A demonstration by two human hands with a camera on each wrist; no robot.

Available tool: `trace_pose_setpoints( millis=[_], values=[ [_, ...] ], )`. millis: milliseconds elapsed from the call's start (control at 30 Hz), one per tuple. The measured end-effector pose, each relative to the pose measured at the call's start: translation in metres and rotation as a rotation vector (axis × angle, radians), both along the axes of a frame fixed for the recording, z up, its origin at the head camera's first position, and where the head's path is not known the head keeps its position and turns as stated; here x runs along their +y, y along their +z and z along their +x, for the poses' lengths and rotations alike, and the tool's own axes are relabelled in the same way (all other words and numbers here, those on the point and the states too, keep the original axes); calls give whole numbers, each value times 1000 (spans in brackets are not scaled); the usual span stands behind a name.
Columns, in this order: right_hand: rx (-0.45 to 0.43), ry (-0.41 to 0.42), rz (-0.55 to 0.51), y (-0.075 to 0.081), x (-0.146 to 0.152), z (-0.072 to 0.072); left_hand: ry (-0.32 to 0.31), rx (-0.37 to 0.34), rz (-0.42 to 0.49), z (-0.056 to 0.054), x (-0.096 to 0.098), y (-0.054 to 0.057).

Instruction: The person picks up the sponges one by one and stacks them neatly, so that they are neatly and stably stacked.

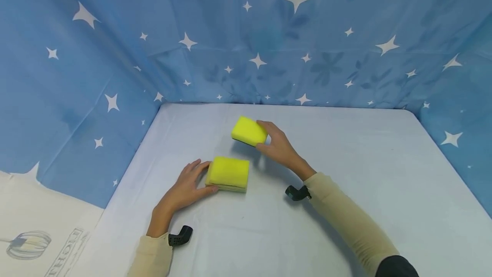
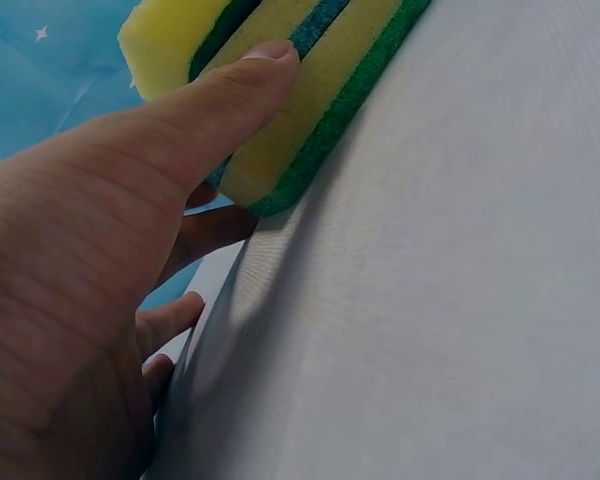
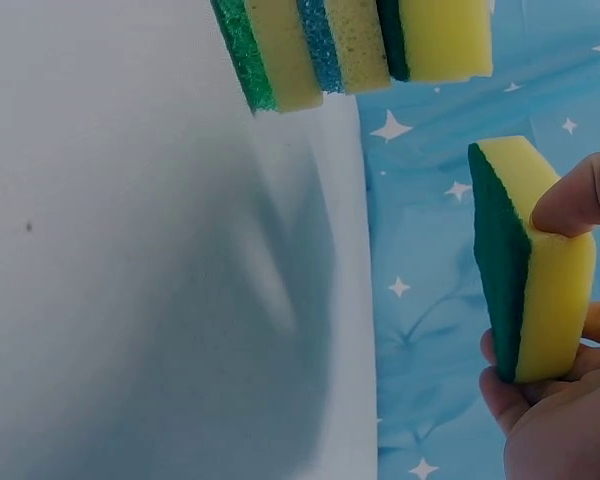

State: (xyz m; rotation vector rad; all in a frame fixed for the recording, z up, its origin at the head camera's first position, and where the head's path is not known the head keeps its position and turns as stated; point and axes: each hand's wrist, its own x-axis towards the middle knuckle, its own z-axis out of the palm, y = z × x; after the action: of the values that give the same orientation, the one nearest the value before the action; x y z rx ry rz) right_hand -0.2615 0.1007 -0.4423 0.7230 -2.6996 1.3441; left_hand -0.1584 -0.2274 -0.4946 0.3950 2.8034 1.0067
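Observation:
Three sponges form a stack [image 1: 229,173] on the white table, the top one bright yellow. Side on, in the right wrist view, the stack [image 3: 280,55] shows green, blue and dark green scouring layers between yellow foam. My left hand [image 1: 184,188] steadies the stack from its left side, thumb at the near face and index finger at the far left corner. In the left wrist view that thumb lies across the lower two sponges [image 2: 320,120]. Above the table, behind and right of the stack, my right hand [image 1: 282,146] pinches another yellow sponge [image 1: 247,131] with a dark green underside [image 3: 500,265].
The white table [image 1: 369,174] extends around the stack and to the right. A blue curtain with white stars [image 1: 257,33] hangs behind it and along its sides. Pale cloth with a printed whisk [image 1: 28,245] lies at the lower left.

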Motion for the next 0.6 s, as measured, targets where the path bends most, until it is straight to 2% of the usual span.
trace_pose_setpoints(
  millis=[167,600],
  values=[
    [18,10,-3,-1,-2,6,5,-15,-7,5,-2,-2],
    [66,28,-24,20,-4,8,-6,21,1,1,-1,3]
  ],
)
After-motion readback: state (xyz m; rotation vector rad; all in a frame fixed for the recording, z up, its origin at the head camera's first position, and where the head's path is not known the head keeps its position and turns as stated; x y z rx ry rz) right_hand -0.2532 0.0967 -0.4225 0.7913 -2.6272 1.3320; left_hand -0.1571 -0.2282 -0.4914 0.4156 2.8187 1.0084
